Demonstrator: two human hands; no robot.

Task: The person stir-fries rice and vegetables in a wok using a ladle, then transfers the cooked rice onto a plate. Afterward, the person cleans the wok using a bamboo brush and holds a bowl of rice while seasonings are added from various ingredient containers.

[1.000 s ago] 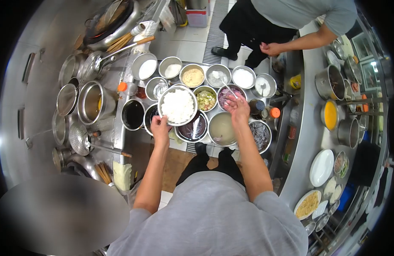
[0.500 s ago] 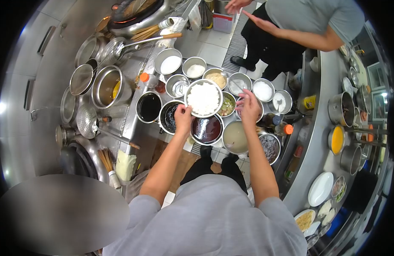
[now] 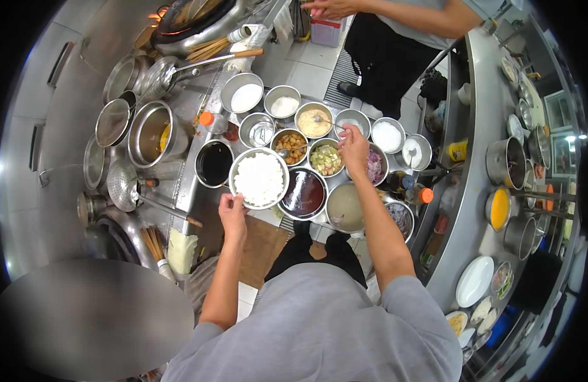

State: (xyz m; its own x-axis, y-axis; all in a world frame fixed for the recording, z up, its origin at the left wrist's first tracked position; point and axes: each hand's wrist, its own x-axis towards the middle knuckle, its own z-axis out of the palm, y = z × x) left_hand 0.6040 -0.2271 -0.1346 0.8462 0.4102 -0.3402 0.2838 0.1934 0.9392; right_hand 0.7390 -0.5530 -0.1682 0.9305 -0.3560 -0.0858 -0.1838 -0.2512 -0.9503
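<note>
My left hand (image 3: pixel 233 213) grips the near rim of a metal bowl (image 3: pixel 243 202) heaped with what looks like white rice (image 3: pixel 259 179). The bowl hangs over the left side of the cluster of containers, covering part of one. Over the middle right containers, the fingers of my right hand (image 3: pixel 352 151) are closed on the handle end of a spoon (image 3: pixel 318 119). Its bowl end rests in beige granules (image 3: pixel 314 128). Beneath my right hand are a bowl of chopped pale-green pieces (image 3: pixel 326 159) and chopped purple onion (image 3: pixel 374 165), partly hidden by the forearm.
Around them stand brown cubes (image 3: pixel 290 142), dark liquid (image 3: pixel 214 163), reddish-brown sauce (image 3: pixel 305 193), cloudy liquid (image 3: pixel 345 207) and white powders (image 3: pixel 387 135). Strainers (image 3: pixel 122 184) and a wok (image 3: pixel 186 25) lie left. Another person (image 3: pixel 402 57) stands ahead. A steel counter (image 3: pixel 475 210) runs along the right.
My left hand has carried the rice bowl left and nearer, uncovering the brown cubes. My right hand has shifted slightly left, with the spoon now in the beige granules. The other person's hands have moved left.
</note>
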